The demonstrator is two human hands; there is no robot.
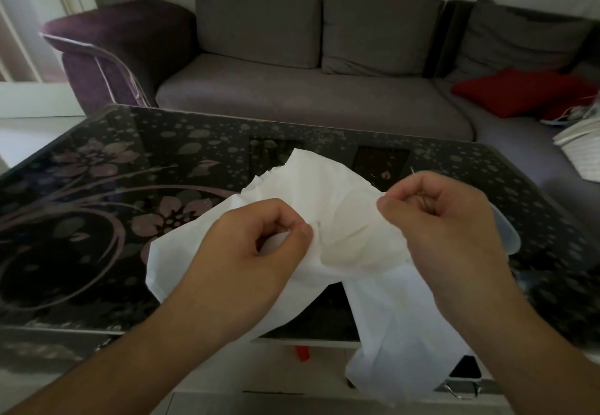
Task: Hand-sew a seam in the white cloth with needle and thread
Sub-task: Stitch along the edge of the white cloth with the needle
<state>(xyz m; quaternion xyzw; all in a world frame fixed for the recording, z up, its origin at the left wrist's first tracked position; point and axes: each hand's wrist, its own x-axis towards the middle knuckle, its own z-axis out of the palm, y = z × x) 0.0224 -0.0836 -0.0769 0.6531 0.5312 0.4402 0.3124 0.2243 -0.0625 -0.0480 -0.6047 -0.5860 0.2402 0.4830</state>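
A crumpled white cloth (337, 206) lies partly on the dark table and hangs over its near edge toward me. My left hand (259, 245) pinches a fold of the cloth between thumb and curled fingers. My right hand (438, 216) is at the cloth's right edge, fingers curled, pinching a thin needle (413, 171) whose tip sticks up above the knuckles. The cloth edge touches this hand's thumb. The thread is too fine to make out.
The glass table (130, 193) is black with a floral pattern. A translucent lid-like object (509, 236) lies behind my right hand. A grey sofa (308, 96) with cushions and a red pillow (519, 89) stands beyond the table.
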